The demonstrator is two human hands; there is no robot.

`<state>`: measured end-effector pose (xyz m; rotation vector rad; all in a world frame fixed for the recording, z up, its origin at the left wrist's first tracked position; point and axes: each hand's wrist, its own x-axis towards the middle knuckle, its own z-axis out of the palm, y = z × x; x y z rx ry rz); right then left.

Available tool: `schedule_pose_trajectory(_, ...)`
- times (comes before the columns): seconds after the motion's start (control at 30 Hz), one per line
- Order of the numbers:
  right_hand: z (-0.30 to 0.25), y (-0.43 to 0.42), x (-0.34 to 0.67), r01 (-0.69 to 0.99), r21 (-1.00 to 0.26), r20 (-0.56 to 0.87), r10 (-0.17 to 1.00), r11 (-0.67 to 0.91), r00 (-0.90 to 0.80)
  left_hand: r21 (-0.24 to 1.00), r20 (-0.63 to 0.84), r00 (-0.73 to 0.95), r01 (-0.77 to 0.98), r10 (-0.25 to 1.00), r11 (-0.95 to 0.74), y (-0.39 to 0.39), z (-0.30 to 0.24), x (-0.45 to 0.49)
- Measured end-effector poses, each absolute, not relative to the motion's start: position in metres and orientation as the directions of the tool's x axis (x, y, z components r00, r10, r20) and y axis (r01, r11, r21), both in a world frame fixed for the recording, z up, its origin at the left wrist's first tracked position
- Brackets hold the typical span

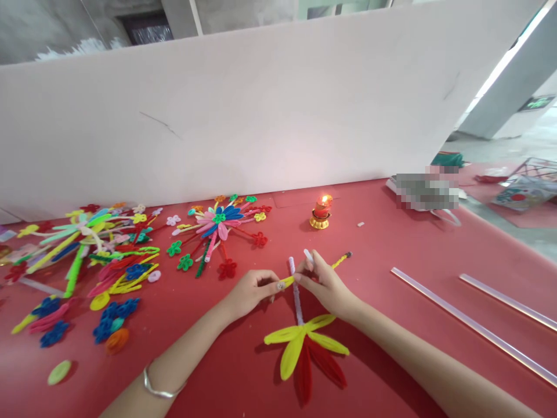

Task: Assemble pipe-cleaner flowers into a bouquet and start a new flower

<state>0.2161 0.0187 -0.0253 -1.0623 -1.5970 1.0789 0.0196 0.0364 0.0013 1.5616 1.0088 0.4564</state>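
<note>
My left hand point(256, 290) pinches one end of a yellow pipe-cleaner petal point(287, 282) between thumb and finger. At the petal's other end are the closed fingertips of my right hand point(326, 284), which also grips a short whitish glue stick point(308, 255). A twisted yellow pipe-cleaner stem point(341, 260) with a dark tip shows beyond my right hand; its near end is hidden. Beneath both hands lies a pipe-cleaner flower point(292, 352) with yellow and red petals, its lilac stem point(298, 305) pointing away from me and passing behind the yellow petal.
A lit red candle point(321, 212) stands on a gold base. Finished pipe-cleaner flowers point(220, 219) and loose pieces point(115, 319) cover the left. Two long clear rods point(456, 316) lie right, a white bag point(418, 194) behind them. A white panel point(261, 116) backs the red table point(374, 360).
</note>
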Motion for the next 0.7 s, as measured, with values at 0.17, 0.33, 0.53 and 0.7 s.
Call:
schedule_pose_trajectory(0.17,-0.021,0.013,0.210,-0.011,-0.986,0.168,0.972,0.169,-0.166,0.928,-0.142,0.566,0.361,0.812,-0.089,0.031,-0.004,0.021)
schedule_pose_trajectory(0.33,-0.016,0.009,0.203,-0.187,-0.975,0.128,0.992,0.122,-0.019,0.827,0.061,0.536,0.445,0.842,-0.343,0.026,-0.005,0.026)
schedule_pose_trajectory(0.53,-0.023,0.016,0.213,-0.138,-0.984,0.123,0.991,0.114,-0.056,0.898,-0.046,0.496,0.400,0.867,-0.181,0.033,-0.005,0.021)
schedule_pose_trajectory(0.7,-0.030,0.041,0.247,-0.160,-0.984,0.081,0.996,0.083,0.023,0.938,0.026,0.358,0.315,0.933,-0.147,0.043,-0.006,0.012)
